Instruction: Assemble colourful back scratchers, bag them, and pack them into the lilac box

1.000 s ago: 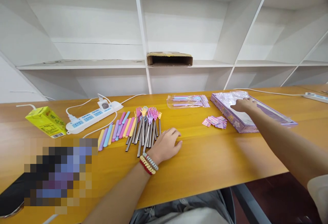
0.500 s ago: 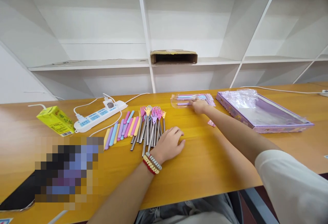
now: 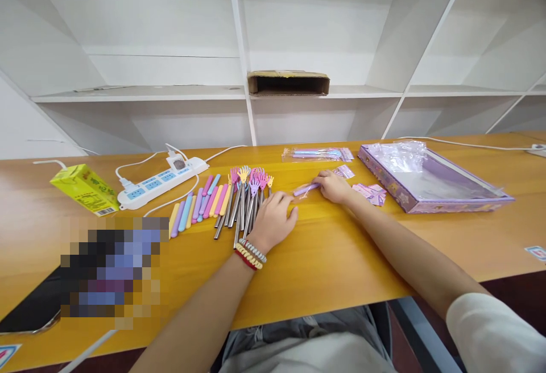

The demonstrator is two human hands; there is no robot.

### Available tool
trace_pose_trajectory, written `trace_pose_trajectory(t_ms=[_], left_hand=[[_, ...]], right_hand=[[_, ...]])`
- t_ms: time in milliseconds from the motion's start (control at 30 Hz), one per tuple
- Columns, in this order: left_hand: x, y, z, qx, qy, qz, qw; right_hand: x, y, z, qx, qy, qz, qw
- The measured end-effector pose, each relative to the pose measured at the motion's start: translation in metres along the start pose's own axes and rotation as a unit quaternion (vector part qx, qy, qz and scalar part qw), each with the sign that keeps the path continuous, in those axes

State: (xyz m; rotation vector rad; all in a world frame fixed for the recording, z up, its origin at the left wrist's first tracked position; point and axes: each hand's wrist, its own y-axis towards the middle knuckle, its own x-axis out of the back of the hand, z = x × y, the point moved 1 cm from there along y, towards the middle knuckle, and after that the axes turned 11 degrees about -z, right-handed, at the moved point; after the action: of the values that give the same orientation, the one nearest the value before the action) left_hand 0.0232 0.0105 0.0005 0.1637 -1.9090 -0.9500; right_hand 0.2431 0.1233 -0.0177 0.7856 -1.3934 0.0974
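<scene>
My right hand (image 3: 335,187) is closed on a bagged purple-handled back scratcher (image 3: 303,189), low over the table; its printed card end (image 3: 344,172) sticks out past my fingers. My left hand (image 3: 276,219) lies palm down with fingers apart, holding nothing, beside a bunch of metal back scratcher rods (image 3: 242,205). Pink, yellow and purple claw-shaped heads (image 3: 255,178) top those rods. Left of them lie several loose pastel handles (image 3: 198,205) in a row. Farther back rests a stack of bagged back scratchers (image 3: 318,155). Printed purple cards (image 3: 370,193) are beside my right forearm.
A shallow purple box (image 3: 452,205) with crumpled clear plastic (image 3: 398,157) stands at the right. On the left are a white power strip (image 3: 164,181), a yellow drink carton (image 3: 85,188) and a dark, partly pixelated object (image 3: 34,302). A cardboard box (image 3: 289,83) sits on the shelf.
My right hand has drawn back from the stack of bags toward me, now with a bagged back scratcher in it. More printed cards show near my right forearm. My left hand stays by the rods.
</scene>
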Motion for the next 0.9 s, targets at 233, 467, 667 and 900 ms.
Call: trace_pose_trajectory(t_ms=[233,467,667,900], left_hand=[[-0.008,0.002,-0.002,0.011,0.096,0.022,0.995],[-0.015,0.001,0.004,0.049,0.112,0.069,0.99],[-0.016,0.003,0.005,0.057,0.124,0.075,0.988],[-0.011,0.003,0.001,0.053,0.139,0.038,0.988]], right_hand=[[0.002,-0.013,0.014,0.039,0.103,-0.046,0.993],[0.0,-0.016,0.024,0.06,0.127,-0.068,0.988],[0.008,-0.018,0.03,0.075,0.196,-0.07,0.975],[0.008,-0.017,0.026,0.063,0.233,-0.041,0.97]])
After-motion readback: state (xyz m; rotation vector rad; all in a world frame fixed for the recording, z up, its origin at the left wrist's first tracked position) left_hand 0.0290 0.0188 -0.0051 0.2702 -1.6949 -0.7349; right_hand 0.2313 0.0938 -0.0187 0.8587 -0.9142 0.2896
